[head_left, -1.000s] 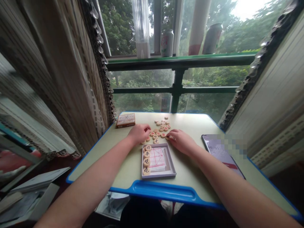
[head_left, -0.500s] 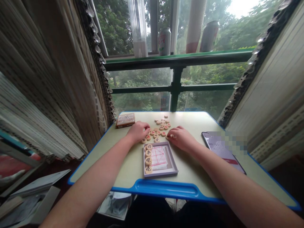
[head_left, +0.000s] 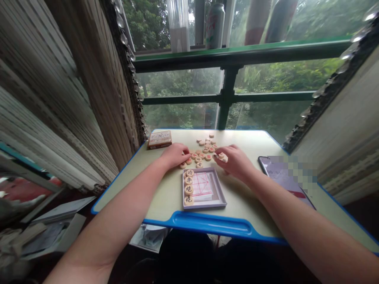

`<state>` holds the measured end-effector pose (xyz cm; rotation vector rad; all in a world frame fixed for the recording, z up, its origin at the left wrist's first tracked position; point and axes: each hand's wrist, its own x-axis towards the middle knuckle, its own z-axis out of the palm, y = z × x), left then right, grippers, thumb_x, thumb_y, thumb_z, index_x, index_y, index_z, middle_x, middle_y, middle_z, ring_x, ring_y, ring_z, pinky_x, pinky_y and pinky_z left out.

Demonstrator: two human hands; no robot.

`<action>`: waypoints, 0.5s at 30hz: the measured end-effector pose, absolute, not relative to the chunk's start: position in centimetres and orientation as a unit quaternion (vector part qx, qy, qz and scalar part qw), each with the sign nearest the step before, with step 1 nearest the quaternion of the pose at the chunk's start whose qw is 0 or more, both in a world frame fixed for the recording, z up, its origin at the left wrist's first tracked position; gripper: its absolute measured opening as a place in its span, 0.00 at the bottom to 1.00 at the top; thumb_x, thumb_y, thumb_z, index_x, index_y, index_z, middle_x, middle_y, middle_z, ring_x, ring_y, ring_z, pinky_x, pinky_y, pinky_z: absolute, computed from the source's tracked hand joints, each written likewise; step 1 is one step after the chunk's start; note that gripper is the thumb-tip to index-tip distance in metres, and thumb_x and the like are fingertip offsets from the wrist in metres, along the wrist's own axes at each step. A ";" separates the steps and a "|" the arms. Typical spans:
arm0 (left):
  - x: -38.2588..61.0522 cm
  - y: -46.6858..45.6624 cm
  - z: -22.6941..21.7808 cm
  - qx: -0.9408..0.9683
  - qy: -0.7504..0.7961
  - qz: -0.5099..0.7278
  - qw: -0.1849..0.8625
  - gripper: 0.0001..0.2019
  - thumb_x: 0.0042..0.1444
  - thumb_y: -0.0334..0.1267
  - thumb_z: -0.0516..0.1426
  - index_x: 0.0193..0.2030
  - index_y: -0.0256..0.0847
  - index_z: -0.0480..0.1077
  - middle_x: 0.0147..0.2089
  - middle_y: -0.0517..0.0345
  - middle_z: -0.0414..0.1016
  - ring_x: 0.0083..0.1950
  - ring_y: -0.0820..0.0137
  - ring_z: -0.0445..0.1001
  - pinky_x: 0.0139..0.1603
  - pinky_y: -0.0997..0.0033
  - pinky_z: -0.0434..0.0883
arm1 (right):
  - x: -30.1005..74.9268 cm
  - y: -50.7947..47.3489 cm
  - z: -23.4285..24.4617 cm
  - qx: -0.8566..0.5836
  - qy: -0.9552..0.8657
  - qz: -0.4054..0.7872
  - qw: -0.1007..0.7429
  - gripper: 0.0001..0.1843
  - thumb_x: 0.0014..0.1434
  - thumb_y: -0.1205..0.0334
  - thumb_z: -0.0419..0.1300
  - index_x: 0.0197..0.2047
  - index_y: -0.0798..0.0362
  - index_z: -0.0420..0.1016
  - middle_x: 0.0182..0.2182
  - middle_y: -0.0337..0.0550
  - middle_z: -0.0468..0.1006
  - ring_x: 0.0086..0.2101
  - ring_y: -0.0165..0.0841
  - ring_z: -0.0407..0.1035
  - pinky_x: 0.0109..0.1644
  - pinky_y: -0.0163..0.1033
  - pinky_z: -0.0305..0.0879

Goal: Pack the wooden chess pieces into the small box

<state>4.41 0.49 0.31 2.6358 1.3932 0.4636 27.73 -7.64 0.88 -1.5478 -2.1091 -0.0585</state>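
Round wooden Chinese chess pieces (head_left: 199, 159) with red or black characters lie loosely grouped on the table. My left hand (head_left: 177, 154) rests at the left side of the group, its fingers curled together; whatever is between the fingertips is hidden. Just below those fingers lies a black-marked piece (head_left: 183, 165). My right hand (head_left: 236, 161) arches over the group's right side with fingers apart, and pieces (head_left: 221, 156) show beneath them. Between my forearms sits a shallow open box (head_left: 219, 189). A column of black-marked pieces (head_left: 188, 189) lines its left side, beside a folded paper board (head_left: 202, 185).
A patterned box (head_left: 160, 139) lies at the table's back left. To the right is a phone (head_left: 284, 177). The table has a blue front tray (head_left: 211, 224). Cans (head_left: 215, 25) and a cup stack stand on the ledge behind; curtains (head_left: 74, 79) hang at both sides.
My view has tipped down and shifted slightly left. My right hand has moved away from beside the box's top corner to pieces farther back. My left hand stays by the same pieces.
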 end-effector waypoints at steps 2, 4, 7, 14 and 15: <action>4.4 0.5 0.3 0.874 0.457 0.157 0.054 0.13 0.52 0.44 0.54 0.34 0.39 0.75 0.37 0.53 0.76 0.38 0.66 0.71 0.39 0.70 0.65 | 27.0 -8.5 1.6 -0.549 -0.775 0.005 0.312 0.09 0.56 0.57 0.58 0.38 0.52 0.75 0.36 0.45 0.79 0.41 0.39 0.67 0.46 0.41 0.63; 4.4 0.5 0.3 0.877 0.452 0.159 0.037 0.13 0.53 0.44 0.54 0.35 0.39 0.75 0.38 0.52 0.76 0.40 0.65 0.71 0.41 0.70 0.65 | 25.8 -9.8 2.3 -0.489 -0.802 0.069 0.334 0.08 0.56 0.56 0.58 0.36 0.51 0.74 0.36 0.44 0.78 0.39 0.36 0.68 0.45 0.40 0.64; 4.5 0.3 0.5 0.880 0.445 0.164 0.020 0.14 0.52 0.43 0.55 0.38 0.37 0.75 0.38 0.51 0.75 0.41 0.64 0.70 0.42 0.70 0.65 | 23.9 -11.8 2.9 -0.392 -0.853 0.135 0.318 0.08 0.55 0.55 0.58 0.34 0.51 0.73 0.33 0.43 0.77 0.37 0.34 0.69 0.45 0.38 0.64; 5.5 -1.7 1.6 0.889 0.406 0.168 0.131 0.22 0.55 0.48 0.51 0.20 0.34 0.70 0.16 0.62 0.60 0.21 0.78 0.54 0.24 0.73 0.51 | 21.7 -13.7 2.1 -0.299 -0.914 0.143 0.233 0.07 0.58 0.58 0.56 0.38 0.50 0.74 0.34 0.43 0.77 0.37 0.33 0.69 0.46 0.38 0.64; 5.6 -2.0 1.8 0.891 0.398 0.165 0.139 0.23 0.54 0.50 0.52 0.17 0.33 0.68 0.14 0.64 0.56 0.20 0.79 0.50 0.23 0.73 0.48 | 21.6 -13.8 2.1 -0.292 -0.918 0.136 0.232 0.08 0.58 0.58 0.57 0.38 0.51 0.74 0.34 0.43 0.77 0.36 0.32 0.69 0.44 0.38 0.64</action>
